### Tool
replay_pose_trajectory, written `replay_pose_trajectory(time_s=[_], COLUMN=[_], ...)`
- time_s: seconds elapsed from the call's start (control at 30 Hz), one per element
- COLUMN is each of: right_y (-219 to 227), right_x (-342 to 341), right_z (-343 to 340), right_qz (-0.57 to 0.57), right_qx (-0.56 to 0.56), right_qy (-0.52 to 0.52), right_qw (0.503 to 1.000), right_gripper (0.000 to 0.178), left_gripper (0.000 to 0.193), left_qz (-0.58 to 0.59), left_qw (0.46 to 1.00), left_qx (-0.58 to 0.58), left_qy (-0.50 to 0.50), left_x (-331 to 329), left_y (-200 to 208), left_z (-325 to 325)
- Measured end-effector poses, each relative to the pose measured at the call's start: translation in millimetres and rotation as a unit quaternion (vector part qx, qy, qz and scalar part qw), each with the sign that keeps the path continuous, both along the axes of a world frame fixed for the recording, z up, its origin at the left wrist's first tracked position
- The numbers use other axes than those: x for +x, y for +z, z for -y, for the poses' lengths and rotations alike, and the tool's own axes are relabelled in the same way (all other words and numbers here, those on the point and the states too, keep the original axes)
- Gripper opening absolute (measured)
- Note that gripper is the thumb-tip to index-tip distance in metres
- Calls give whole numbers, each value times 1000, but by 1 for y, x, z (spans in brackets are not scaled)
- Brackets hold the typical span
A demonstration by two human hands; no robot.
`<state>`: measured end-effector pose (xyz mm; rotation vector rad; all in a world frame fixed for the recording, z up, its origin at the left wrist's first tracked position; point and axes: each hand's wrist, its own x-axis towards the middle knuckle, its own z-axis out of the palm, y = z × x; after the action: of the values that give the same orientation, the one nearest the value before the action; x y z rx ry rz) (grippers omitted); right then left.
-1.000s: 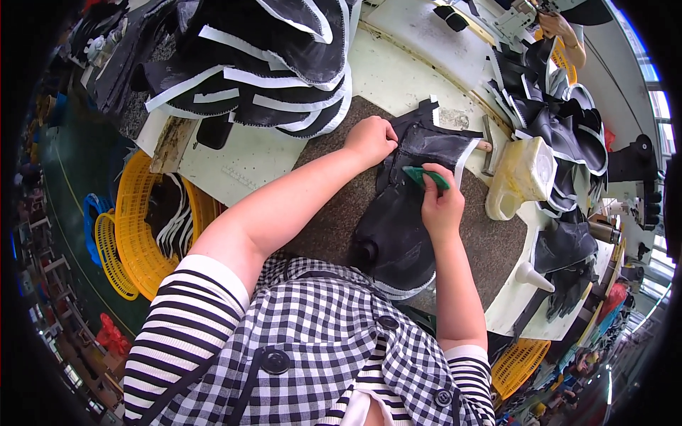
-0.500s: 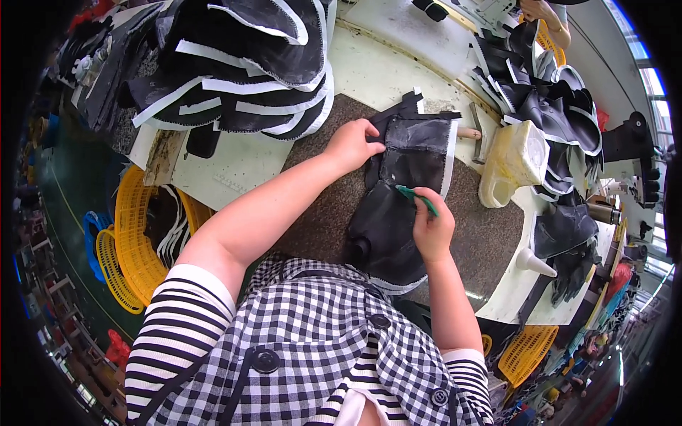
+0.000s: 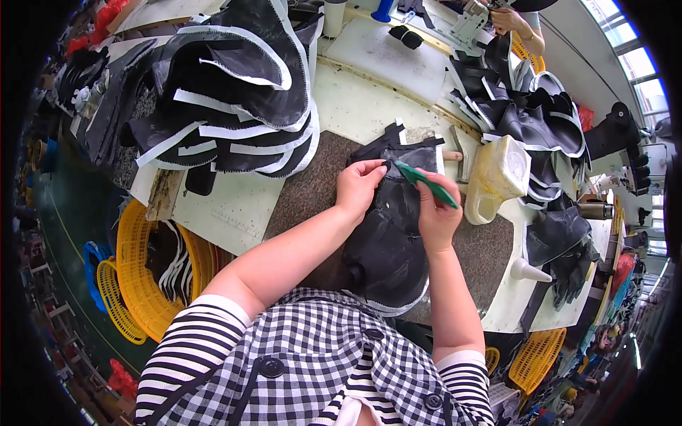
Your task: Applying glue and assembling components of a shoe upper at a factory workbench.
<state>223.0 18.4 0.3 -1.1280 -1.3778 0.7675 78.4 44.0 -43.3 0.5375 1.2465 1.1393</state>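
Observation:
A black leather shoe-upper piece (image 3: 387,248) with white edging lies on a dark speckled mat (image 3: 305,184) in front of me. My left hand (image 3: 359,188) pinches a bit of its upper left edge between thumb and fingertips. My right hand (image 3: 439,220) is closed round a flat green tool (image 3: 439,187) with a narrow tip; its exact kind does not show. The tool's tip is close to my left fingertips, over the upper part of the piece.
Stacked black pieces with white edges (image 3: 280,96) stand at the left, above a yellow basket (image 3: 135,263). A hammer (image 3: 458,153), a yellowed plastic container (image 3: 497,177), a white cone (image 3: 529,271) and more black uppers (image 3: 529,124) lie at the right. Another person's hand (image 3: 508,21) is at the far right.
My right hand has moved the green tool up toward my left fingertips. My left hand has shifted down to pinch the piece's edge. The view has tilted slightly.

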Motion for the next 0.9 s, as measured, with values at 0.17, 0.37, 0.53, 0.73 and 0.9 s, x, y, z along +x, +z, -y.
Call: replay_pose_trajectory(time_s=[0.17, 0.37, 0.53, 0.73, 0.9], right_y=[-1, 7, 11, 18, 28], right_x=[-4, -4, 1, 32, 106], right_z=[-18, -20, -16, -4, 21], right_qz=[222, 271, 287, 367, 512], right_qx=[100, 165, 130, 96, -162], right_qy=[6, 78, 13, -47, -141], right_qw=[970, 945, 949, 924, 831], right_gripper=[26, 36, 38, 43, 21], left_gripper=[14, 17, 21, 27, 34], left_qz=[135, 191, 165, 149, 43], left_qw=[989, 979, 984, 986, 995], left_qx=[-43, -45, -52, -40, 75], left_qy=[-31, -48, -45, -60, -49], left_x=[-8, -17, -14, -8, -35], left_y=[3, -7, -1, 16, 20], left_z=[-4, -11, -9, -11, -11])
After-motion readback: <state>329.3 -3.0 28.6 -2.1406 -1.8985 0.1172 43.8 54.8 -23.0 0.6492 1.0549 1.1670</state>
